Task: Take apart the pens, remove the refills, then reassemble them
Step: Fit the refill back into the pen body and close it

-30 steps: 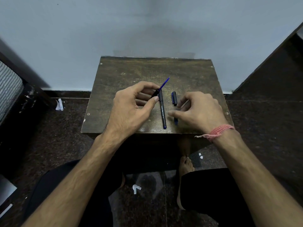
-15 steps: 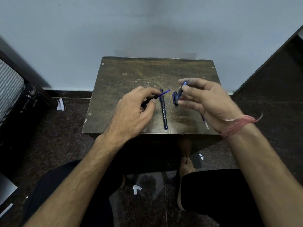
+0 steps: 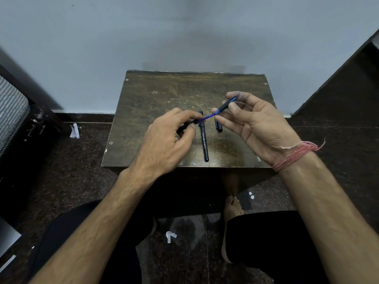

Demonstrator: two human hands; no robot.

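**Blue refill spans the gap between two hands above the surface**

A thin blue refill (image 3: 206,117) runs on a slant between both hands, raised over the middle of the brown surface (image 3: 164,95). Its lower left end enters a black barrel piece (image 3: 192,122) pinched in the grip of the left hand (image 3: 166,144), thumb and forefinger closed on it. Its upper right end meets a dark front section with a blue tip (image 3: 226,105), which the right hand (image 3: 258,128) holds between thumb and fingertips, palm turned toward the camera. A red thread band (image 3: 295,155) wraps the right wrist.

Beneath the refill, a whole black pen (image 3: 204,140) with white lettering lies flat on the surface, pointing away from the person, its blue end close to the near edge. Just to its right, apart from it, lies a short dark pen cap (image 3: 219,126), partly hidden behind the right hand's fingers.

The surface stands against a pale wall (image 3: 184,33) on a dark speckled floor (image 3: 82,160), where a few white paper scraps (image 3: 170,236) lie. The person's bare foot (image 3: 232,210) shows below the surface.
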